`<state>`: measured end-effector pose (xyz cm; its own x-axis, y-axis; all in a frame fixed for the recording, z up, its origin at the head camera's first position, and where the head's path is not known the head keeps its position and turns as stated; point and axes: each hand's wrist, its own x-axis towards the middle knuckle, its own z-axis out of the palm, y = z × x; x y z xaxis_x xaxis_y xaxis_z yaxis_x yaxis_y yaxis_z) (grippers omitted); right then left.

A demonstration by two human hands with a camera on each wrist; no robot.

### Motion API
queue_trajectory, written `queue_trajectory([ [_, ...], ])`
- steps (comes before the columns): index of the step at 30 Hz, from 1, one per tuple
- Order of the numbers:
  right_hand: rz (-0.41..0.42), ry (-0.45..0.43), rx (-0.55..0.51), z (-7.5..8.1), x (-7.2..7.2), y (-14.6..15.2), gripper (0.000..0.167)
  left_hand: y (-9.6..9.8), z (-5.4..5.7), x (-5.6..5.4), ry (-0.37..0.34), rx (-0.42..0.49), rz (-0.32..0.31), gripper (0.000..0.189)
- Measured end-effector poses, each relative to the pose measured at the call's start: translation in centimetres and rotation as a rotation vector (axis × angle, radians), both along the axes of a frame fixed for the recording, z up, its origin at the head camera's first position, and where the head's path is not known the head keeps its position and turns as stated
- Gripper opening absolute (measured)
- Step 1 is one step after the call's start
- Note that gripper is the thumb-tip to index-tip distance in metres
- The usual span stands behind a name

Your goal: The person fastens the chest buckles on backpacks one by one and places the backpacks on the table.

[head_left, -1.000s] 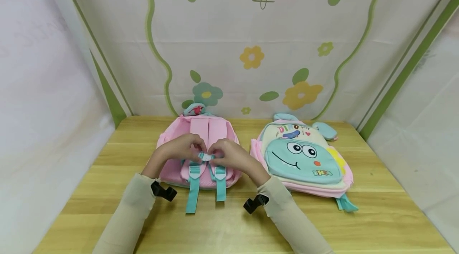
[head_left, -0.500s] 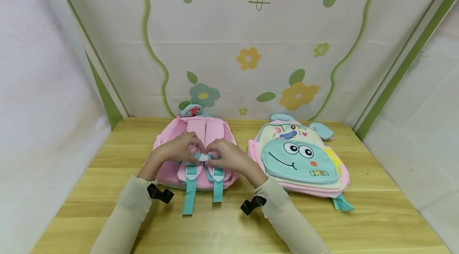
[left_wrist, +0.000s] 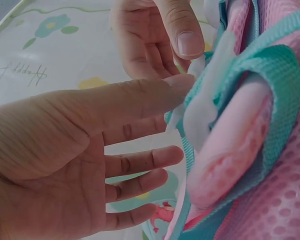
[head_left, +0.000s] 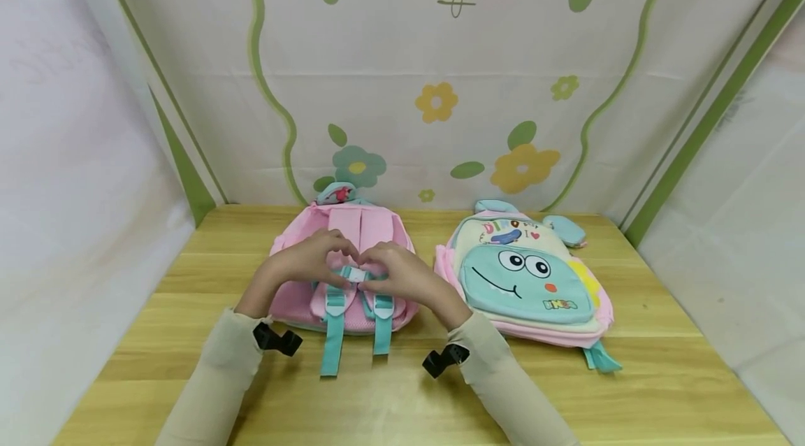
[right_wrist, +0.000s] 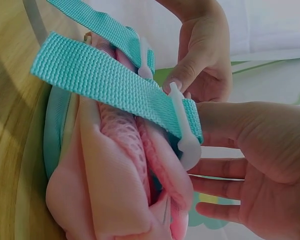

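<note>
A pink backpack (head_left: 295,306) lies on the table with its back panel and shoulder straps up. A white buckle (head_left: 356,275) joins teal webbing across the two straps. My left hand (head_left: 308,261) pinches the buckle's left side between thumb and index finger, its other fingers spread out straight in the left wrist view. From the other side my right hand (head_left: 402,271) pinches the buckle too, fingertips close to the left ones. Below hang two teal strap ends (head_left: 333,344) through white sliders (right_wrist: 187,135). The fingers partly hide the buckle in both wrist views.
A second backpack (head_left: 528,282), cream, teal and pink with a cartoon face, lies to the right. Wooden tabletop (head_left: 390,397) surrounds both bags. Behind rises a white backdrop (head_left: 365,47) printed with flowers. Each wrist wears a black camera mount (head_left: 277,340).
The whole view shifted slightly as the head moved. Both hands stay at the buckle, their fingertips coming closer together above it. The backpacks keep their places.
</note>
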<state>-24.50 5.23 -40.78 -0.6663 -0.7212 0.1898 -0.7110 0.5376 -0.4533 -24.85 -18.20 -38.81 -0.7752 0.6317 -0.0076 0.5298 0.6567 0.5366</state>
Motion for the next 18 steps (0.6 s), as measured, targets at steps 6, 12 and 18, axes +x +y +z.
queue_trajectory([
  [6,-0.001,-0.009,-0.011,0.4,0.0,0.6,0.036,0.3,0.4,0.1,0.025,0.045,0.015,0.044],
  [12,-0.004,-0.018,-0.029,1.1,0.2,1.4,0.040,0.9,0.7,0.3,0.092,0.214,0.073,0.045],
  [18,-0.049,-0.101,-0.062,2.9,0.9,1.8,0.048,1.3,0.6,0.3,0.187,0.352,0.132,0.047],
])
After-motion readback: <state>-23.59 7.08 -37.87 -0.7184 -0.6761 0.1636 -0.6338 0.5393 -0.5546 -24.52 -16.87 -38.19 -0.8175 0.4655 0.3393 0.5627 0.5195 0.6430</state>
